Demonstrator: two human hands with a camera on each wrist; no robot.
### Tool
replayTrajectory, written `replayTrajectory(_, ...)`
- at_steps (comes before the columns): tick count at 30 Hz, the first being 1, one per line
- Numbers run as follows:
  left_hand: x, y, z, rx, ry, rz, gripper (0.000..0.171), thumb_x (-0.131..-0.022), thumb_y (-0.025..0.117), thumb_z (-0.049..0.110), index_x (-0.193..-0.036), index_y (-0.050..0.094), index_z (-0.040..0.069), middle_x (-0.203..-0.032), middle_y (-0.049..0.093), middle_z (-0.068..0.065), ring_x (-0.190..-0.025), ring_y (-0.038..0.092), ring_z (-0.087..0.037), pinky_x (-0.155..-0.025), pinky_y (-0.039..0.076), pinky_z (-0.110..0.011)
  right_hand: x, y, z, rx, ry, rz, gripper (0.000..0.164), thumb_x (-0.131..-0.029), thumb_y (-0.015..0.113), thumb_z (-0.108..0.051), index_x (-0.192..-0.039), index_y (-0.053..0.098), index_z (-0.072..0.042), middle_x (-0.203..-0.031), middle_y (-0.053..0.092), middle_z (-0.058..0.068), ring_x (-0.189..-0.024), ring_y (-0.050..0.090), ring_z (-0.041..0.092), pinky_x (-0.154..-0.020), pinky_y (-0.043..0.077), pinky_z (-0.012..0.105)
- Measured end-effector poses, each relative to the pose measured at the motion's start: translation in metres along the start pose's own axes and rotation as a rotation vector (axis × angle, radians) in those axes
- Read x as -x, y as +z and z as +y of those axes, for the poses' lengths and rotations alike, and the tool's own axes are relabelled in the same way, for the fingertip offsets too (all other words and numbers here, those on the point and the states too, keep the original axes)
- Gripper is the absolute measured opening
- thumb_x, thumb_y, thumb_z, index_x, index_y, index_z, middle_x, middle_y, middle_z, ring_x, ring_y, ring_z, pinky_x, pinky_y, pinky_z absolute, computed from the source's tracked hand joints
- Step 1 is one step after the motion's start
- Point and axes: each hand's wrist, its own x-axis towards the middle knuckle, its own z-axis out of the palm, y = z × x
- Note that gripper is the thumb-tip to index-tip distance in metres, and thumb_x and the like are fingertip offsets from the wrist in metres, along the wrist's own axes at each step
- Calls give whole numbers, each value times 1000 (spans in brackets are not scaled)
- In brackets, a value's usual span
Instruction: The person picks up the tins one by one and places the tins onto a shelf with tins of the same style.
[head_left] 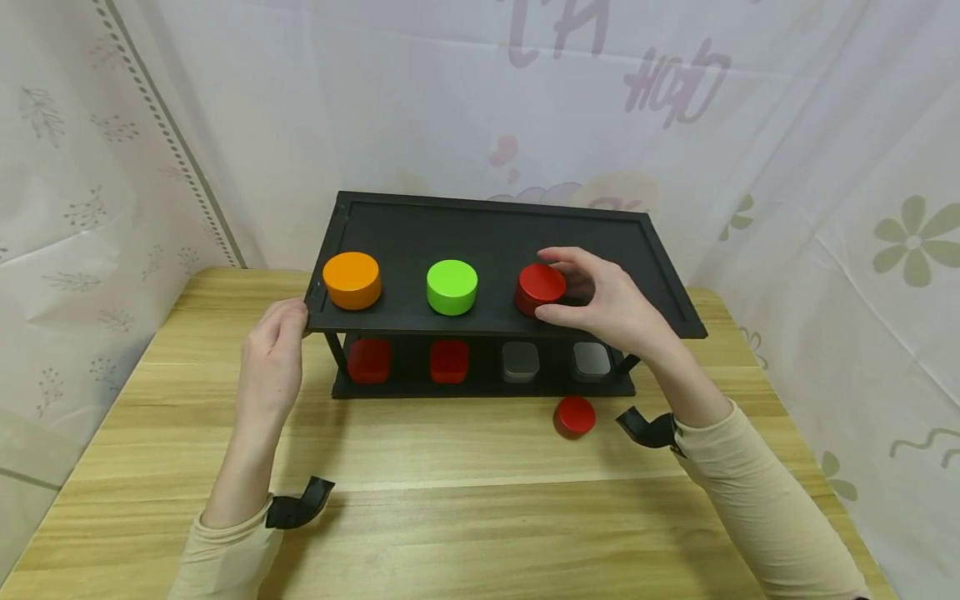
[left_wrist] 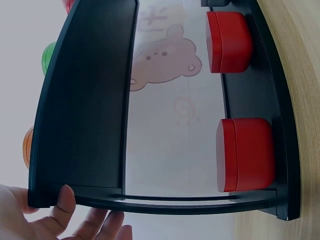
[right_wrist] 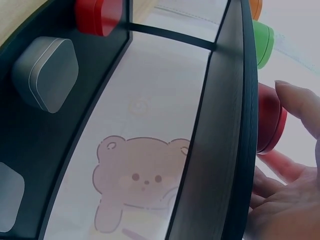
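Note:
A black two-tier shelf (head_left: 487,233) stands on the wooden table. At its front left corner, my left hand (head_left: 272,362) holds the upper board's edge, the thumb below the board in the left wrist view. My right hand (head_left: 611,300) reaches over the upper board and holds a round red tin (head_left: 541,287) between thumb and fingers. To the left of that tin sit a round green tin (head_left: 452,287) and a round orange tin (head_left: 352,282), in one row along the front.
On the lower board stand two squarish red tins (head_left: 370,361) and two squarish grey tins (head_left: 520,362). A smaller round red tin (head_left: 574,417) rests on the table (head_left: 450,525) in front of the shelf's right part. A patterned pale curtain (head_left: 420,100) hangs behind.

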Motion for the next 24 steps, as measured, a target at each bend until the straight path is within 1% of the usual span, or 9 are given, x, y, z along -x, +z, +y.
replayTrajectory(3,0,0,-1,2,-1,-1,48,-101,29,37,-121,63,10,-127,57,0,-106,51,-2,-98,40,-33,2,-1,2,-11,-4,8,68,-77,77,-37,-136,46,-28,-126,56,-4,-109,57,15,-97,48,39)
replayTrajectory(10,0,0,-1,-4,3,-1,48,-101,29,38,-121,63,11,-127,57,0,-104,51,-1,-97,40,-31,10,-3,6,-54,24,38,65,-77,77,-31,-134,46,-36,-129,55,-3,-111,58,16,-98,47,41)
replayTrajectory(13,0,0,-1,-6,2,-3,48,-101,29,38,-122,63,11,-127,57,0,-105,51,-2,-98,40,-33,15,-4,8,-71,24,53,65,-78,77,-28,-134,46,-36,-129,56,-3,-112,58,17,-99,47,42)
replayTrajectory(17,0,0,-1,-3,0,-4,48,-101,29,38,-122,63,10,-127,57,0,-106,51,-2,-98,40,-33,21,-6,10,-64,-4,69,64,-79,77,-27,-134,46,-36,-127,58,-4,-110,58,16,-98,47,39)
replayTrajectory(24,1,1,-1,0,2,3,48,-101,29,38,-121,63,9,-127,57,1,-105,51,-1,-97,40,-30,31,-6,14,-61,-55,98,61,-80,75,-32,-133,45,-41,-125,59,-7,-114,58,11,-97,49,34)
